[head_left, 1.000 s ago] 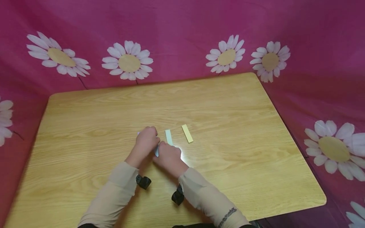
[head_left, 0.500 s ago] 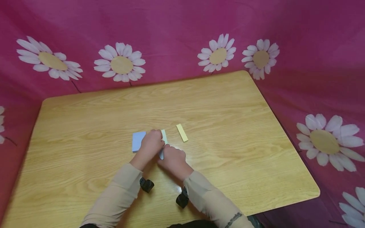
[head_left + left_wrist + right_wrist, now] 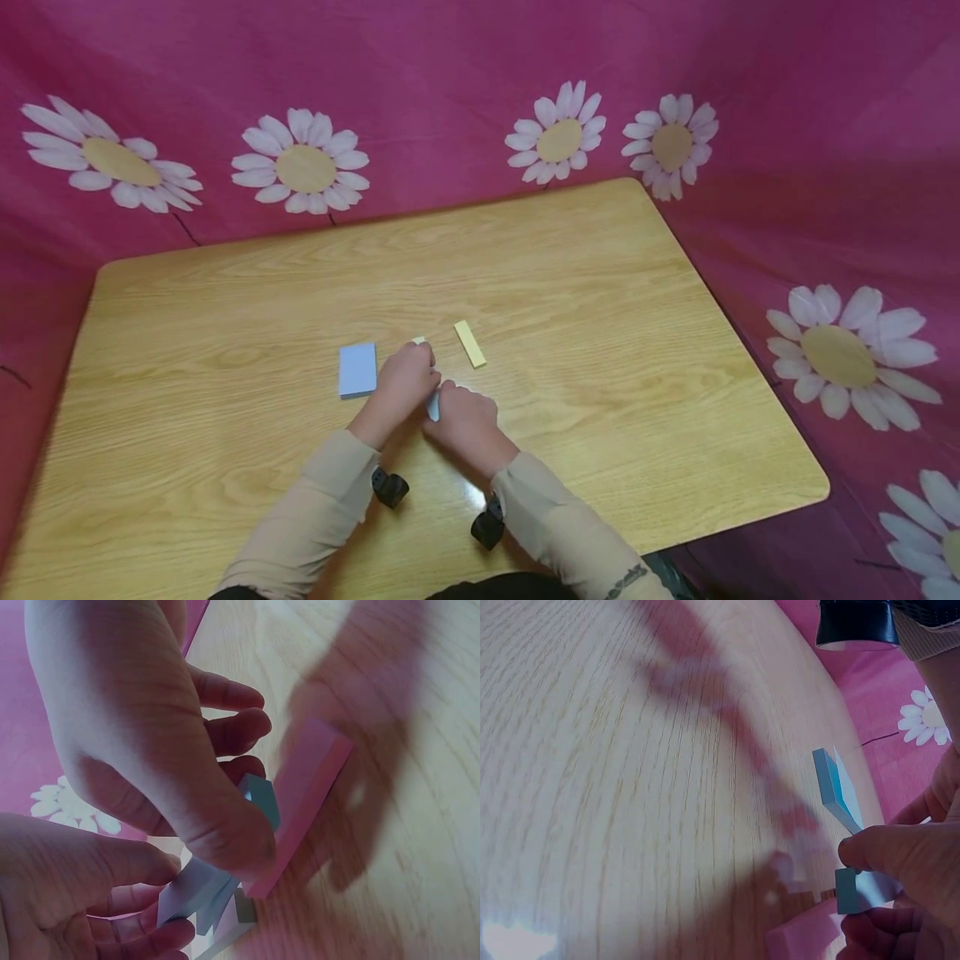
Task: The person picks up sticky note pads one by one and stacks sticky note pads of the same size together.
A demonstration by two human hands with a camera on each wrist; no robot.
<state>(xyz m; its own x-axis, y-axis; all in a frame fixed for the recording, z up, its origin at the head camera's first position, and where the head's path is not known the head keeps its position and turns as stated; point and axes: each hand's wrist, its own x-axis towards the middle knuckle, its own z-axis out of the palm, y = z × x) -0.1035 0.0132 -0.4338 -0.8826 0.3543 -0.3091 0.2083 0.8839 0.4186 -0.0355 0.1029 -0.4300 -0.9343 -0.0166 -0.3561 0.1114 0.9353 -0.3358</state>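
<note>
Close together over the table, my two hands hold a narrow light-blue sticky-note pad. The left hand pinches it near one end; in the left wrist view its thumb lies over the pad, whose leaves look parted. The right hand grips the other end between thumb and fingers. Mostly covered by my left hand, a pale green strip shows only its tip. A pink block lies under the hands in the left wrist view.
Left of the hands lies a lavender-blue sticky-note pad. A yellow strip lies to the right and a little farther back. The wooden table meets a pink flowered curtain behind.
Both hands have shifted right together, still gripping the light-blue pad. The lavender-blue pad is now uncovered, while the pale green strip is almost hidden. The view has drifted slightly.
</note>
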